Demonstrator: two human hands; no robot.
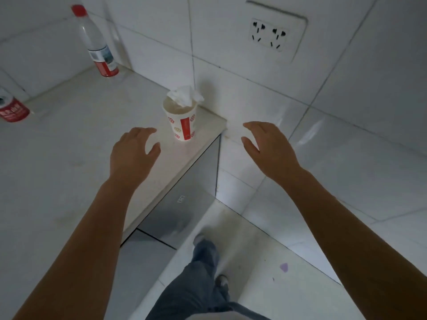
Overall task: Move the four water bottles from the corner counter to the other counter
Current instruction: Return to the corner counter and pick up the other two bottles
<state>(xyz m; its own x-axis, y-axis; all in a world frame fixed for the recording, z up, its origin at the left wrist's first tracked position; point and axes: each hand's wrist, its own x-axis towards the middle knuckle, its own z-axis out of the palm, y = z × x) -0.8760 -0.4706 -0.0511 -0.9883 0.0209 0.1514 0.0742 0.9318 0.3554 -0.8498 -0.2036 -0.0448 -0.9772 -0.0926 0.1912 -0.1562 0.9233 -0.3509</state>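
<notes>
Both hands, left hand (132,148) and right hand (265,146), are held wide and empty; a reach is needed toward the clear red-capped plastic water bottle (97,42) on the white counter (57,169).

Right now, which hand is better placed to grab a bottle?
Left, probably. The left hand is open above the counter where both visible bottles stand: the upright bottle and the cut-off bottle. The right hand hangs beyond the counter's edge.

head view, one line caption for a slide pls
Both empty hands, left hand and right hand, hover open by a paper cup; one water bottle stands behind.
</notes>
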